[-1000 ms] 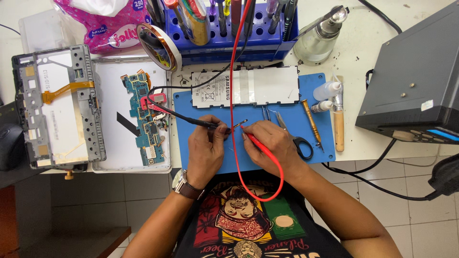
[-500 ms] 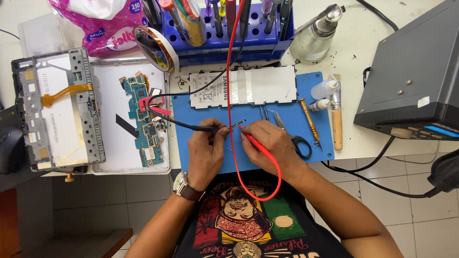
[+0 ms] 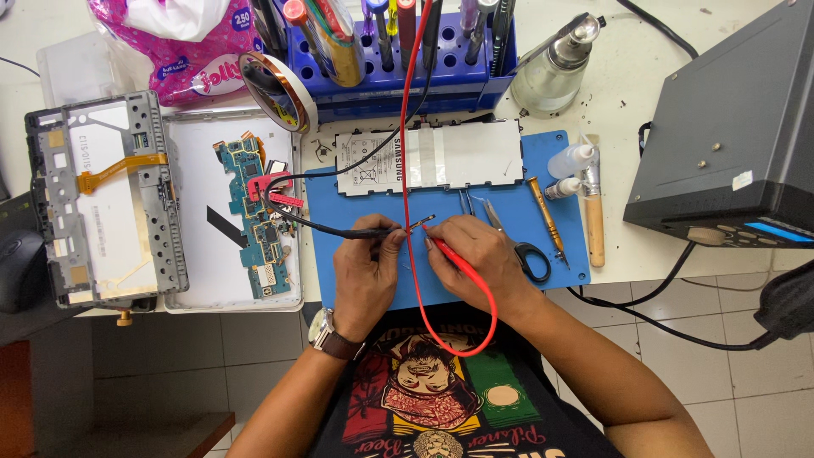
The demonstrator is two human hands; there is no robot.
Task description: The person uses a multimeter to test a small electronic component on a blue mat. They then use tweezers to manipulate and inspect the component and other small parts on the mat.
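A black probe (image 3: 356, 231) and a red probe (image 3: 449, 254), each cabled, lie tip to tip over the blue mat (image 3: 509, 271).

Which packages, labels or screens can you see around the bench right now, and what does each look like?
Tissue pack: top left, soft pink plastic bag, white contents.
Battery label: flat white rectangle with dark print, top edge of the blue mat, above both hands.
Sticker: small white tag on the black instrument, right.
Instrument display: thin blue strip on its front edge.

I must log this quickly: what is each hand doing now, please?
Left hand: closed grip on the black probe.
Right hand: closed grip on the red probe.
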